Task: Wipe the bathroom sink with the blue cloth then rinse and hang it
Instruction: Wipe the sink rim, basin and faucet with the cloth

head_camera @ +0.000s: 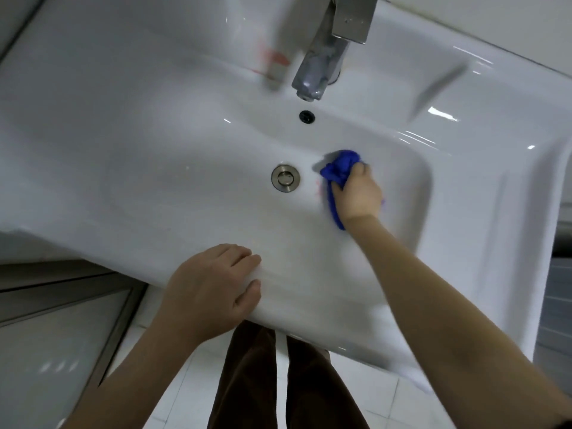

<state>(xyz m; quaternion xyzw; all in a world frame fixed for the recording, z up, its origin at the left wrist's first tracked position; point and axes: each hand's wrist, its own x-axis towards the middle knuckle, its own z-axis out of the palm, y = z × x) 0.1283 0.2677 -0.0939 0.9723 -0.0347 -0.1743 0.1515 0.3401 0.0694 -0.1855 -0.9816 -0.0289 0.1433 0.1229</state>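
At the near left, beside the sink, you have a glass panel [52, 351] in a metal frame, and the white sink [139, 168] fills most of the view above it. On the far left part of its ledge stands a blurred thing with a red band [275, 65]; what it is, you cannot tell. Your left hand [213, 286] rests on the near rim of the sink, with the fingers loosely bent over the white edge and holding nothing. Just below it, between your two forearms, your brown trousers [247, 382] show over the white floor tiles [356, 397]. In the middle of the basin lies the round metal drain [285, 178], and farther back the small dark overflow hole [307, 116] sits under the metal tap [322, 66], which gives no visible water. Right of the drain and near to it is the blue cloth [339, 168], bunched up and pressed on the bottom of the basin. Your right hand [359, 193] grips it, the fingers curled around the bunch, and one end of the cloth hangs out under the wrist. The two hands are well apart. On the far right ledge lies a dark, long, blurred thing [439, 88].
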